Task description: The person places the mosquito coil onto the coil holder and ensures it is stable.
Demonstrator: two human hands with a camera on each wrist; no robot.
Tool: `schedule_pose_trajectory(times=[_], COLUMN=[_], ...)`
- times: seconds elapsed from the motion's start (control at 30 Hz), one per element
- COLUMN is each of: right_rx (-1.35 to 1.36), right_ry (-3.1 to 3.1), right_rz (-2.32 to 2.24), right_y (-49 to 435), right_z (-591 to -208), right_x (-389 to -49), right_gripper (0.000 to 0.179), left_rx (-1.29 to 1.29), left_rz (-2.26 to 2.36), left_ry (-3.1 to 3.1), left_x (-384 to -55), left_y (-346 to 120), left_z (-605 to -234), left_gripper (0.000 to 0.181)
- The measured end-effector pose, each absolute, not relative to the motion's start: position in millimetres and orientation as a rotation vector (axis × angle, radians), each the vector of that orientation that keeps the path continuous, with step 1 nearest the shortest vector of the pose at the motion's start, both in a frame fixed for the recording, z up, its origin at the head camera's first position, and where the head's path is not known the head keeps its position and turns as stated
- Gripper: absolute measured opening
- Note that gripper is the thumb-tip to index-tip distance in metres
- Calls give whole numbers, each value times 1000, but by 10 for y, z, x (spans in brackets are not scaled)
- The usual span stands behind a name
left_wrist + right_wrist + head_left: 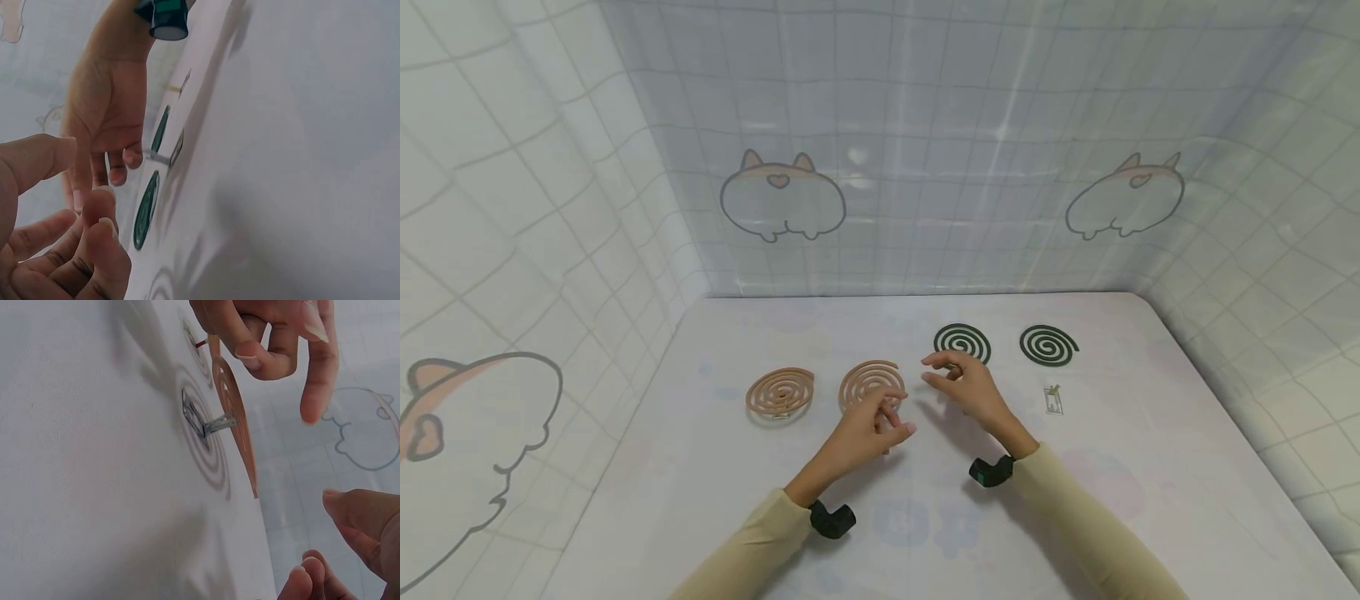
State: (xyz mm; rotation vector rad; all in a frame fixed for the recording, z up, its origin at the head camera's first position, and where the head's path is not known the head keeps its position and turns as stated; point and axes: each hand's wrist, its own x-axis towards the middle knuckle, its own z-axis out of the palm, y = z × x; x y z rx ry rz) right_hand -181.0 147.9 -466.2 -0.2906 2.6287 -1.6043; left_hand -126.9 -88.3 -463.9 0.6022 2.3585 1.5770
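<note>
My left hand (857, 429) hovers over the near edge of a brown mosquito coil (868, 375), fingers loosely bent and holding nothing. My right hand (972, 390) hangs just in front of a green mosquito coil (961, 330), also holding nothing, its thumb and fingers apart. In the right wrist view that brown coil (232, 400) sits raised on a metal stand (215, 425). Farther left, a second brown coil (779, 392) is raised above the table. Another metal stand (177, 150), seen from the left wrist, is near my right hand; in the head view the hand hides it.
A second green coil (1048, 345) lies flat at the right, with a small metal stand (1053, 401) in front of it. The white table (1150, 500) is enclosed by hanging grid-patterned sheets (925, 108) behind and on both sides.
</note>
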Motion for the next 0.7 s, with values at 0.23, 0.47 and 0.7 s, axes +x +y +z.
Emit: schedule_pose_trajectory(times=[0.23, 0.47, 0.7], right_rx=[-255, -258, -289], right_ry=[2628, 2625, 2617], right_rz=[-1612, -1642, -1680], right_y=[1560, 1627, 1695], right_z=[-4648, -4611, -4615], right_x=[-1791, -1781, -1790], right_gripper=[34, 37, 37], left_rx=[688, 744, 765], left_rz=[1531, 1512, 1504], left_ry=[2370, 2352, 2346], left_x=[-1279, -1301, -1328], left_y=[-694, -524, -354], left_z=[-4672, -4703, -4717], left_gripper=[56, 54, 52])
